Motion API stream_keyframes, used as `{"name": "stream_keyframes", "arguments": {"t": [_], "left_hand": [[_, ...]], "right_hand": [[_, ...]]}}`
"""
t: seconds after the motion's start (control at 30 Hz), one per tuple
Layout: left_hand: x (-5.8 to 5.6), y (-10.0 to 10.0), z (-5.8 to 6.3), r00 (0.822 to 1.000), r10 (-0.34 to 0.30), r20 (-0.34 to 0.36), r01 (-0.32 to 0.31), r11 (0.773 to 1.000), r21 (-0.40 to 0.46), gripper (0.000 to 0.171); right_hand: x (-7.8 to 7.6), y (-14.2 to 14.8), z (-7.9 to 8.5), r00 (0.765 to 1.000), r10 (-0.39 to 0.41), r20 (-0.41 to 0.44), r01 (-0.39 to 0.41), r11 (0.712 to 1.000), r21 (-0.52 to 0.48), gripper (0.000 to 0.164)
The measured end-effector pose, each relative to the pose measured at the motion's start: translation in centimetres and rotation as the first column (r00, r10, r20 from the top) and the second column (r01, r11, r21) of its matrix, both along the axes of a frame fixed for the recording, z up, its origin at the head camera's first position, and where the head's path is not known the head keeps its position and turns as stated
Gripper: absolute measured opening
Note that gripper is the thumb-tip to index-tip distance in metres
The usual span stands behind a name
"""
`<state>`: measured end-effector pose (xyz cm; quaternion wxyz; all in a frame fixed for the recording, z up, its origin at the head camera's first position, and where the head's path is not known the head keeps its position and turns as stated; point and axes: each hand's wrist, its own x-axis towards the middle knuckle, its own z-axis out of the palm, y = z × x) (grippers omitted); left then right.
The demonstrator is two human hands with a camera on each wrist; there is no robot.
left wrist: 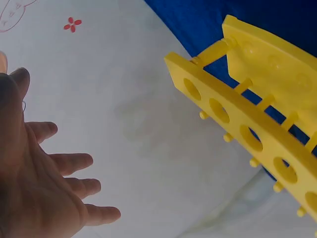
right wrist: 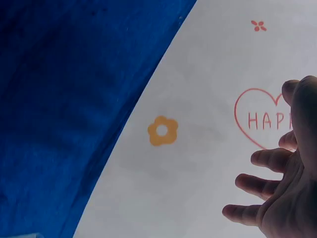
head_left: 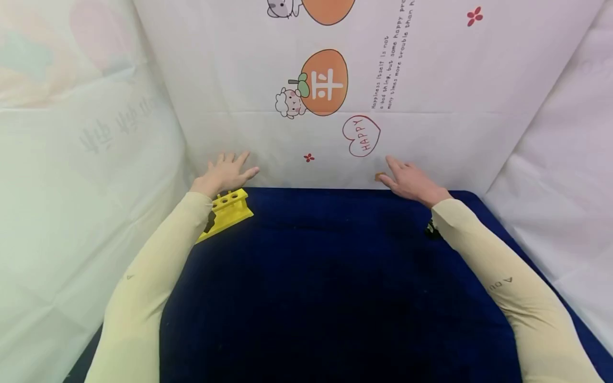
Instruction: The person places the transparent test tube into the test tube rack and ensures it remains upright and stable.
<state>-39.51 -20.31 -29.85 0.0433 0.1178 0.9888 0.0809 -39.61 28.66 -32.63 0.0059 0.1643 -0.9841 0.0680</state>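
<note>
My left hand (head_left: 226, 173) reaches past the yellow test tube rack (head_left: 230, 219), fingers spread and pointing at the white printed sheet behind the table. Nothing is in its grasp. In the left wrist view the rack, with its row of round holes and pegs, stands apart from the fingers (left wrist: 74, 162). My forearm hides part of it in the head view. On the other side my right hand (head_left: 413, 183) is stretched out toward the same sheet, below the printed heart (head_left: 361, 136). Its fingers (right wrist: 257, 186) are apart and hold nothing.
Dark blue cloth (head_left: 306, 282) covers the table. White sheets rise at the back, at the left (head_left: 57, 213) and at the right (head_left: 560, 159). An orange flower print (right wrist: 171, 139) marks the back sheet. A pale edge (right wrist: 27, 236) shows at the right wrist view's lower corner.
</note>
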Motion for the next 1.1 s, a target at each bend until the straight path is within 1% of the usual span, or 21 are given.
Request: {"name": "stream_keyframes", "arguments": {"t": [0.13, 0.27, 0.43, 0.6, 0.77, 0.93, 1.1], "left_hand": [[0.0, -0.2, 0.0, 1.000, 0.002, -0.011, -0.002, 0.999, 0.032, 0.081], [0.2, -0.5, -0.4, 1.000, -0.003, -0.028, 0.005, 0.998, 0.070, 0.080], [0.7, -1.0, -1.0, 0.999, 0.004, -0.045, 0.001, 0.995, 0.101, 0.081], [1.1, -1.2, -1.1, 0.998, 0.004, -0.058, 0.004, 0.991, 0.131, 0.083], [1.8, -1.7, -1.3, 0.997, 0.010, -0.071, 0.002, 0.986, 0.166, 0.081], [2.3, -2.0, -2.2, 0.996, 0.019, -0.093, 0.000, 0.981, 0.196, 0.079], [2.7, -2.4, -3.5, 0.993, 0.026, -0.113, -0.001, 0.975, 0.221, 0.077]], "right_hand": [[0.2, -0.9, -0.1, 1.000, 0.011, 0.005, -0.011, 0.999, -0.045, 0.080], [0.4, -1.7, -0.4, 1.000, 0.028, -0.002, -0.028, 0.998, -0.054, 0.075], [0.4, -2.8, -1.4, 0.998, 0.059, -0.030, -0.062, 0.993, -0.099, 0.074], [0.5, -3.9, -2.5, 0.992, 0.106, -0.065, -0.114, 0.984, -0.138, 0.073], [0.8, -5.2, -3.1, 0.985, 0.150, -0.084, -0.163, 0.970, -0.179, 0.070], [0.9, -6.9, -3.4, 0.978, 0.181, -0.107, -0.201, 0.954, -0.222, 0.064], [0.8, -8.2, -3.9, 0.976, 0.190, -0.106, -0.211, 0.947, -0.243, 0.060]]}}
